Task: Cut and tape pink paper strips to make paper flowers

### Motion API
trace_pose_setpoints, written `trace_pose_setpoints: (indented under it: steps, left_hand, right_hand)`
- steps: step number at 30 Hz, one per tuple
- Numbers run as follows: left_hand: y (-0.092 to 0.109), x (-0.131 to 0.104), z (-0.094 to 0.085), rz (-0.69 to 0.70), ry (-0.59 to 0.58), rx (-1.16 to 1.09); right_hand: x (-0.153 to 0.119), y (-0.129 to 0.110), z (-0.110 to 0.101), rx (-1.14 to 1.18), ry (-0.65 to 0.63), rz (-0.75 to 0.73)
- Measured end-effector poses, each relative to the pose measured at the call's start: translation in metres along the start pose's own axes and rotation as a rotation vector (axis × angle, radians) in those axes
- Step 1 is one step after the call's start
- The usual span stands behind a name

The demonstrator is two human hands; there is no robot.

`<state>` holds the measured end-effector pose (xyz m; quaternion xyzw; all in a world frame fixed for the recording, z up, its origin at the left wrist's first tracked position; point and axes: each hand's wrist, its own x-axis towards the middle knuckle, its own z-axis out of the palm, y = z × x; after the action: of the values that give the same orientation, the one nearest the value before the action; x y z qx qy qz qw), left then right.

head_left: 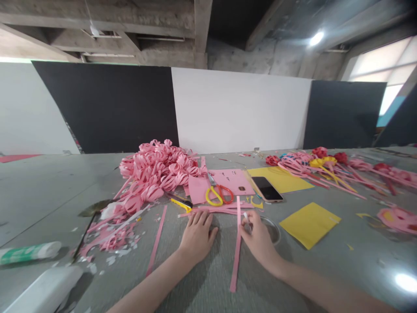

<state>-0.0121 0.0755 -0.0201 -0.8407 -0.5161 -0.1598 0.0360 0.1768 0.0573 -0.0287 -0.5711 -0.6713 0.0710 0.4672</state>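
My left hand (198,234) lies palm down on the grey tabletop, fingers stretched out and the thumb apart, holding nothing. The fingers of my right hand (259,239) are pinched round a small white piece (246,215), too small to tell its exact kind. Right beside that hand's thumb lies an upright-running pink paper strip (237,248); whether they touch is hard to tell. A clear ring, like a tape roll (276,237), sits partly hidden behind my right hand. Another pink paper strip (157,239) lies left of my left hand.
Ahead lie scissors (217,196), a yellow utility knife (180,202), pink paper (197,187) and a phone (267,189). Pink paper balls (156,169) are heaped at left, above scraps. Yellow sheets (309,226) and paper flowers (306,163) lie right. A glue stick (31,252) is far left.
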Motion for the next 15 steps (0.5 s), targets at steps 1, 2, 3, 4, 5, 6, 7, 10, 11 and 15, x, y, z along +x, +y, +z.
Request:
trace_pose_setpoints:
  steps: [1, 2, 3, 4, 5, 6, 7, 10, 11, 15]
  left_hand:
    - [0.0, 0.0, 0.001, 0.0, 0.001, -0.01]
    - [-0.001, 0.0, 0.001, -0.001, 0.004, -0.023]
    - [-0.001, 0.0, 0.001, -0.003, 0.01, -0.042]
    - [-0.001, 0.0, 0.001, -0.006, 0.018, -0.067]
    - [0.0, 0.001, 0.0, -0.011, 0.03, -0.101]
    - [0.001, 0.001, -0.001, -0.017, 0.044, -0.148]
    - [0.002, 0.001, -0.003, -0.027, 0.061, -0.214]
    - [0.009, 0.003, -0.01, -0.084, 0.068, -0.55]
    - [0.012, 0.004, -0.013, -0.113, 0.054, -0.691]
    - [0.021, 0.006, -0.019, -0.187, -0.005, -1.135]
  right_hand:
    - [0.0, -0.001, -0.001, 0.024, -0.01, -0.006]
    - [0.0, -0.003, -0.002, 0.059, -0.032, -0.015]
    - [0.0, -0.005, -0.002, 0.101, -0.065, -0.028]
    - [-0.001, -0.007, -0.003, 0.145, -0.108, -0.043]
    - [-0.001, -0.009, -0.003, 0.188, -0.155, -0.058]
    - [-0.002, -0.01, -0.003, 0.225, -0.199, -0.072]
    - [-0.002, -0.011, -0.003, 0.256, -0.24, -0.081]
    - [-0.004, -0.012, -0.003, 0.319, -0.328, -0.089]
    - [-0.004, -0.011, -0.003, 0.329, -0.347, -0.091]
    - [-0.004, -0.01, -0.002, 0.33, -0.384, -0.109]
